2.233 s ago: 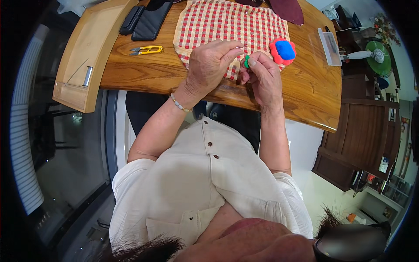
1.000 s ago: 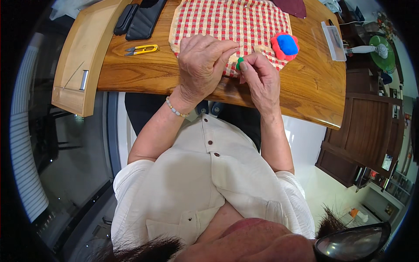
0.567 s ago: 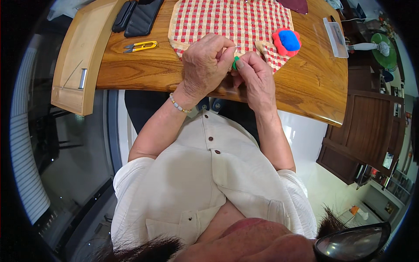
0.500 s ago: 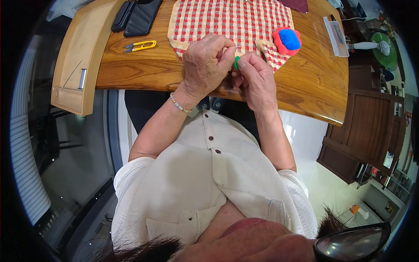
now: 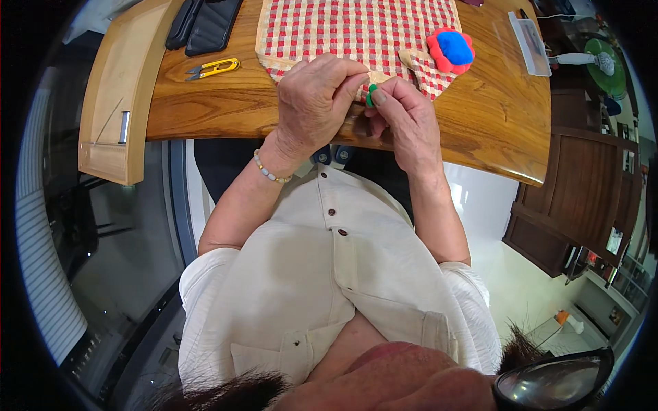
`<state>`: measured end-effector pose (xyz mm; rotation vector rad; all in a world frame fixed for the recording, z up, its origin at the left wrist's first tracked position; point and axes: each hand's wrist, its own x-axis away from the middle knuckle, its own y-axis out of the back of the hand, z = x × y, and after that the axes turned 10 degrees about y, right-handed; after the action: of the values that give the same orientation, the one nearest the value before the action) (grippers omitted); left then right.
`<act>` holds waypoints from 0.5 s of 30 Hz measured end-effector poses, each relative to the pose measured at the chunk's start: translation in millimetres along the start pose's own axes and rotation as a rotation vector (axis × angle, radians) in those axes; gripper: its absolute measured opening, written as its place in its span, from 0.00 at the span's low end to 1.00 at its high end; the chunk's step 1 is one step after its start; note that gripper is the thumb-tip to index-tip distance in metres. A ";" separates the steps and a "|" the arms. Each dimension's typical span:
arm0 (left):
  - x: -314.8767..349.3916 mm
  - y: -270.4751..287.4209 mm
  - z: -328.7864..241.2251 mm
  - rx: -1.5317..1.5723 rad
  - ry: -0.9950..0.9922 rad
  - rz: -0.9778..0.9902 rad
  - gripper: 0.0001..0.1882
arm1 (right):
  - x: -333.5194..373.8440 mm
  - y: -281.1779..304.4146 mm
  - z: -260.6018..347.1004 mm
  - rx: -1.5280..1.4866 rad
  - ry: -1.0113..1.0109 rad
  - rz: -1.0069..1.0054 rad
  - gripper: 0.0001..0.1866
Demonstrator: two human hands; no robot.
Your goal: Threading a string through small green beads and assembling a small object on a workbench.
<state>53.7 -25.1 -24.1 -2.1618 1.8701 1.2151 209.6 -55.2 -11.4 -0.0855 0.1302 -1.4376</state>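
Observation:
Both my hands meet above the near edge of the wooden table. My right hand (image 5: 409, 123) pinches a small green piece (image 5: 371, 94) between thumb and fingertips; its exact kind is too small to tell. Thumb and forefinger of my left hand (image 5: 317, 103) are pressed together just left of it, and whatever they hold is too fine to make out. Under and beyond the fingers lies a red-and-cream checked cloth (image 5: 356, 31), its near right corner folded over. A flower-shaped red cushion with a blue middle (image 5: 455, 49) rests at the cloth's right side.
Yellow-handled thread snips (image 5: 218, 67) lie left of the cloth, near two black cases (image 5: 214, 26). A shallow wooden tray (image 5: 130, 89) juts past the table's left end. At the right end stands a clear plastic box (image 5: 531, 46). The table's front edge (image 5: 480, 168) curves below my hands.
My hands have drawn slightly apart, the left one shifting a little left. More of the green piece shows. The whole table scene has shifted slightly in view.

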 end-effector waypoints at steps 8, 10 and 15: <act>3.5 4.0 -3.4 0.011 0.027 0.064 0.03 | -3.2 1.6 -2.3 0.012 -0.021 0.030 0.09; 3.6 4.2 -3.3 0.019 0.031 0.053 0.03 | -3.3 0.8 -3.0 0.010 -0.012 0.029 0.09; 3.6 4.3 -2.2 0.002 0.015 0.053 0.04 | -3.5 4.3 -4.6 0.060 -0.019 0.071 0.09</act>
<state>51.0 -30.3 -22.7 -2.1400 1.9453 1.2078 212.7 -51.1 -16.5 -0.0450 0.0733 -1.3686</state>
